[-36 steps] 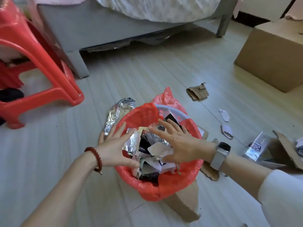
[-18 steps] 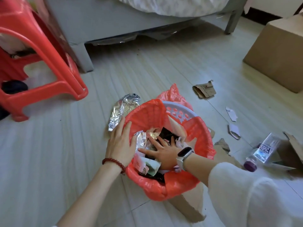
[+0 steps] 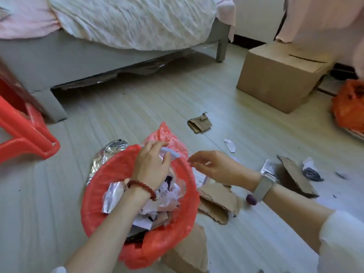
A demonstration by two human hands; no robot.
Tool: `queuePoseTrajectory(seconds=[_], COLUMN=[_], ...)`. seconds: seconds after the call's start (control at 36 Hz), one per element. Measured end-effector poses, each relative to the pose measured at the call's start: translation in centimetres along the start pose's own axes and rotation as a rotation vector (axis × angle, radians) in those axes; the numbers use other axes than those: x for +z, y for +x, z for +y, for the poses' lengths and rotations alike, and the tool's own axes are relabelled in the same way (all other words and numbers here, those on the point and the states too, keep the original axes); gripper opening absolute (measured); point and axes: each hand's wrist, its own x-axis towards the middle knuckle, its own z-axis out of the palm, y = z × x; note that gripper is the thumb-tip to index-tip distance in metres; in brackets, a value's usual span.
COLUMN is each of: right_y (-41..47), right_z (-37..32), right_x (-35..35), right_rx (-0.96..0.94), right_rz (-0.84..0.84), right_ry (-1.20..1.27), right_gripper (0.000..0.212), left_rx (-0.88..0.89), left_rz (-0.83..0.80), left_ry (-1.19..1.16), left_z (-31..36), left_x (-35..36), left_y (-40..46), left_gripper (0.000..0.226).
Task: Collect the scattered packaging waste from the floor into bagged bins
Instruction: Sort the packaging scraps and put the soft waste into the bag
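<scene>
Red-bagged bin point(image 3: 102, 194) sits nearly full between her arms. Her left hand point(image 3: 151, 164) grips its far rim; her right hand point(image 3: 214, 166) hovers loose-fingered beside it. Next, probably, the torn cardboard point(image 3: 216, 203) nearby, then the farther folded scrap point(image 3: 200, 123).

The bag point(image 3: 102, 196) in the bin is thin red plastic. Foil point(image 3: 107, 154) beside it is shiny and crinkly — the torn cardboard point(image 3: 216, 203) is brown, rough, dull.
</scene>
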Motion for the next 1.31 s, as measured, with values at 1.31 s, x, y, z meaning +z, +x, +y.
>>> queuePoseTrajectory(seconds=[1.31], right_y=[-51.8], right_z=[11.5], right_x=[-29.7], right_rx=[1.504], right_rz=[0.634], right_ry=[1.186], right_gripper=[0.020], left_rx=[-0.415], left_rz=[-1.005], left_ry=[0.016], left_z=[55.5], left_x=[11.0], left_y=[-10.8], left_gripper=[0.026])
